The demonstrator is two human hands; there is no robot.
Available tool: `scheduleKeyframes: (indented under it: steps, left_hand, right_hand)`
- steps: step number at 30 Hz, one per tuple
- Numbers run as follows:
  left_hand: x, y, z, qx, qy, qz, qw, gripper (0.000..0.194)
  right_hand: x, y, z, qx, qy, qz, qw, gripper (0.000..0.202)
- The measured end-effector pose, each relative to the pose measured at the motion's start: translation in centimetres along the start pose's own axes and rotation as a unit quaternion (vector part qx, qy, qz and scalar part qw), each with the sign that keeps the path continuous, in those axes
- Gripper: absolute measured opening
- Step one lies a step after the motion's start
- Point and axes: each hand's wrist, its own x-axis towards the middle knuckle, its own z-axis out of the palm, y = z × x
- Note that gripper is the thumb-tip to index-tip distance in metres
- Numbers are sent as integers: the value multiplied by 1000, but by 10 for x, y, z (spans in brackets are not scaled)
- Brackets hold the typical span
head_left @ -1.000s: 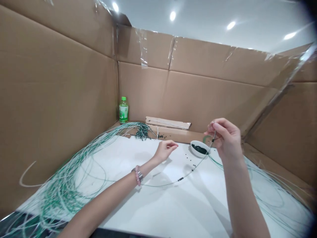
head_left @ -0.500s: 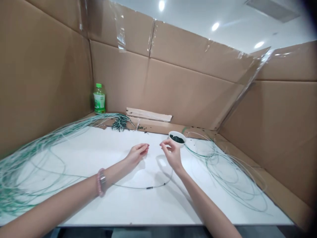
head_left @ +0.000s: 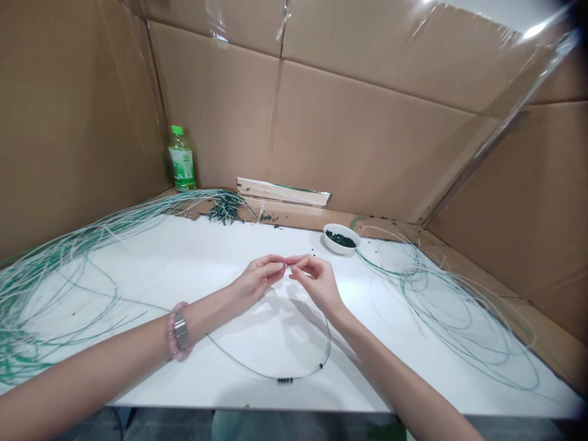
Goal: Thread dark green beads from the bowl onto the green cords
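Note:
My left hand (head_left: 261, 278) pinches the thin cord near its end, its fingertips meeting those of my right hand (head_left: 316, 283) above the white table. My right thumb and index finger are closed on something too small to make out. Below my hands the pale green cord (head_left: 248, 369) hangs in a wide loop, partly hidden by my forearms. Several small black beads (head_left: 285, 380) sit in a row at its lowest part, and a single black bead (head_left: 320, 366) lies further right along it. A white bowl (head_left: 340, 248) of dark beads stands just beyond my right hand.
A large bundle of green and white cords (head_left: 92, 236) spreads along the left side. Loose coils (head_left: 441, 294) lie at the right. A green-capped bottle (head_left: 182, 160) stands in the back left corner. Cardboard walls (head_left: 349, 135) enclose the white table (head_left: 184, 380).
My right hand has moved left, away from the bowl, and its fingertips now meet my left hand's. The view has tilted down, showing more of the hanging loop.

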Motion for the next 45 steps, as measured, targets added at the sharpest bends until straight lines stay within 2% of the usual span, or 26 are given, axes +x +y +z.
scheduleKeyframes:
  steps: [4,10,17,36,41,45]
  left_hand:
    - [-3,2,2,10,-19,-7,1000,16]
    - [-1,-1,-1,13,-1,-13,1000,18]
    - [-2,-2,-4,34,-19,-4,999,19]
    - [-2,-5,-5,63,-9,12,998,18]
    - [-2,-6,-7,84,-14,31,996,17]
    - [-2,-5,-8,146,-13,86,985,15]
  right_hand:
    - [-5,-2,3,-5,2,-2,1000,18]
    - [-8,1,6,-14,16,-10,1000,15]
    - [-9,2,7,-19,18,-17,1000,14]
    - [-11,0,7,-29,14,-14,999,14]
    - [-12,0,6,-37,13,-21,999,13]
    - [-13,0,6,-54,10,-33,998,11]
